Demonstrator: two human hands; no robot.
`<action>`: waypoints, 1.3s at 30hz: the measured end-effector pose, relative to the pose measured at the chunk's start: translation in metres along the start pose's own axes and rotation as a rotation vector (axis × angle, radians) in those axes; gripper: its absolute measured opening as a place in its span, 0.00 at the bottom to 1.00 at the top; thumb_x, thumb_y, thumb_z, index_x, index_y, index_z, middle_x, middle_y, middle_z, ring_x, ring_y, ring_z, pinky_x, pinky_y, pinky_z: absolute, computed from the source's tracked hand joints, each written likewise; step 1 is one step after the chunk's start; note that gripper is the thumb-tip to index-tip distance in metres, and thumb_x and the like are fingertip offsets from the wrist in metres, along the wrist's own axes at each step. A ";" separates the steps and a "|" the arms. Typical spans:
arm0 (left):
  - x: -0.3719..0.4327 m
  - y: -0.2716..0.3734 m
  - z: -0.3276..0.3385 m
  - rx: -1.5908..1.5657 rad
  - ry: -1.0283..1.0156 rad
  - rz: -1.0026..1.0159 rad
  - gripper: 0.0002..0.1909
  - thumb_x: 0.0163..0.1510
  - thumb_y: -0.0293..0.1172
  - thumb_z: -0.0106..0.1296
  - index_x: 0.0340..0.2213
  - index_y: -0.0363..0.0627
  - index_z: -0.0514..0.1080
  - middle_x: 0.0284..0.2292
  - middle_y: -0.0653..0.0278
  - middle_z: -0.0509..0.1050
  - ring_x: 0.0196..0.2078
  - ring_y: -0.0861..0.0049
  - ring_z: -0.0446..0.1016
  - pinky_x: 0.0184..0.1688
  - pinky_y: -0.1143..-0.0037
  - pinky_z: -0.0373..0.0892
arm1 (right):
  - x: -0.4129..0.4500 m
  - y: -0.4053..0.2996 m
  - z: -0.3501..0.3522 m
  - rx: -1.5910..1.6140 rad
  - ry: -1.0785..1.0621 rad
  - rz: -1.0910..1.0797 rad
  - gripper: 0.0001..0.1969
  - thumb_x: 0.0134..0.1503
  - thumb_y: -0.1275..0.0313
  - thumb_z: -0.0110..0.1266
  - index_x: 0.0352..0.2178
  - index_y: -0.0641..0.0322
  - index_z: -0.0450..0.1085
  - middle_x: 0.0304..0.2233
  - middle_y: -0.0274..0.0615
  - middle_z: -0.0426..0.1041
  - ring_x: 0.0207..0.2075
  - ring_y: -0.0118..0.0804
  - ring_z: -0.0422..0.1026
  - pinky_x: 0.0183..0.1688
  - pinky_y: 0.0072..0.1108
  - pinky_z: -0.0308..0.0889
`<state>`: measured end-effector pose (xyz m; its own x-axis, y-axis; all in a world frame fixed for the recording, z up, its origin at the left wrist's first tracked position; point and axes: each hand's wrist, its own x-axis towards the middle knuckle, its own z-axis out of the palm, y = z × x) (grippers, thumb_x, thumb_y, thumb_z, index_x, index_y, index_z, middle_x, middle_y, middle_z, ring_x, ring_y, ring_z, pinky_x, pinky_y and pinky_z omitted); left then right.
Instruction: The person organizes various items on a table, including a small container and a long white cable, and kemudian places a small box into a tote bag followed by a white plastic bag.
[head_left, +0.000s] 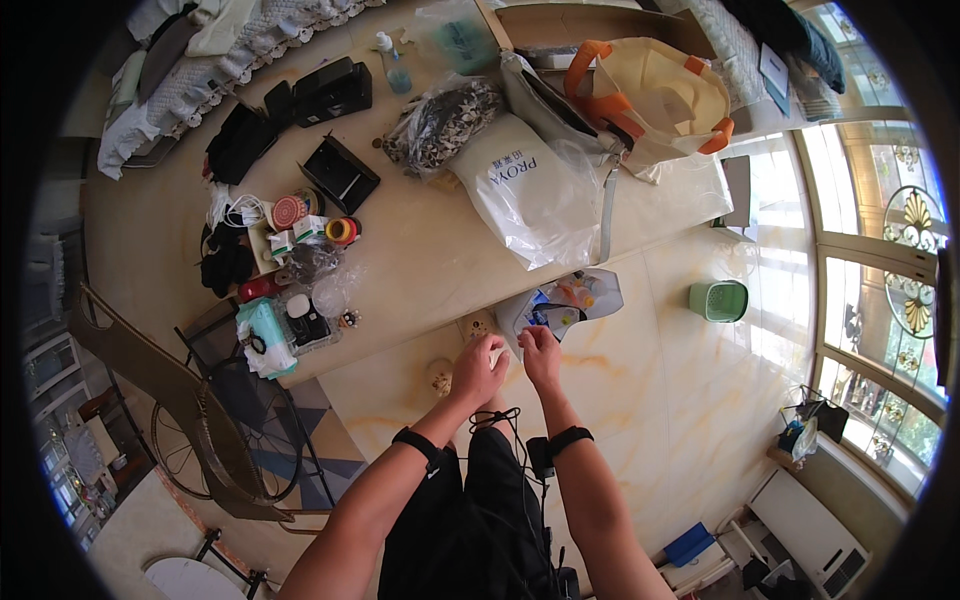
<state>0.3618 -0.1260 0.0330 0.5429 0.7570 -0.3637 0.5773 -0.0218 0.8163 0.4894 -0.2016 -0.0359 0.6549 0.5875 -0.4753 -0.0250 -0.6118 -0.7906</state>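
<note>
My left hand (480, 369) is raised in front of my knees, its fingers curled; whether it holds anything is unclear. Just to its right, my right hand (540, 352) has its fingertips pinched at the near edge of a pale plastic bag (604, 309); its exact grip cannot be made out. Inside the bag are bottles and other small items. It stands on the floor beside the table (405, 292). On the table beyond lies a white plastic bag with printing (525, 187), next to a clear bag with patterned fabric (450, 124).
A cream tote bag with orange handles (660, 105) stands at the table's far right. An open black box (341, 174) and a wipes pack (264, 337) lie further left. A green basket (718, 301) is on the floor, and a brown chair (157, 375) stands left.
</note>
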 end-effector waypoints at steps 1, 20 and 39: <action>0.029 0.023 0.003 0.029 0.104 0.162 0.13 0.49 0.32 0.52 0.36 0.39 0.68 0.37 0.55 0.72 0.41 0.58 0.71 0.43 0.66 0.67 | 0.020 -0.013 -0.006 0.005 0.010 0.013 0.11 0.57 0.69 0.51 0.34 0.70 0.70 0.27 0.46 0.75 0.29 0.36 0.74 0.34 0.24 0.68; 0.249 0.074 0.021 0.517 -0.227 0.068 0.21 0.50 0.39 0.51 0.41 0.36 0.66 0.39 0.49 0.74 0.45 0.56 0.69 0.50 0.62 0.59 | 0.172 -0.094 -0.014 0.893 0.006 0.314 0.07 0.59 0.72 0.45 0.38 0.65 0.63 0.34 0.37 0.72 0.34 0.28 0.68 0.39 0.20 0.63; 0.223 0.152 -0.167 -0.367 0.141 0.148 0.11 0.58 0.34 0.46 0.29 0.38 0.70 0.18 0.77 0.62 0.21 0.93 0.55 0.21 0.84 0.52 | 0.109 -0.241 -0.006 0.823 0.003 -0.160 0.09 0.62 0.73 0.42 0.37 0.69 0.66 0.24 0.31 0.64 0.27 0.22 0.61 0.36 0.18 0.62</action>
<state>0.4689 0.1487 0.1509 0.5000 0.8458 -0.1861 0.2300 0.0775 0.9701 0.5712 0.0070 0.1051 0.6995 0.6322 -0.3332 -0.4738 0.0612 -0.8785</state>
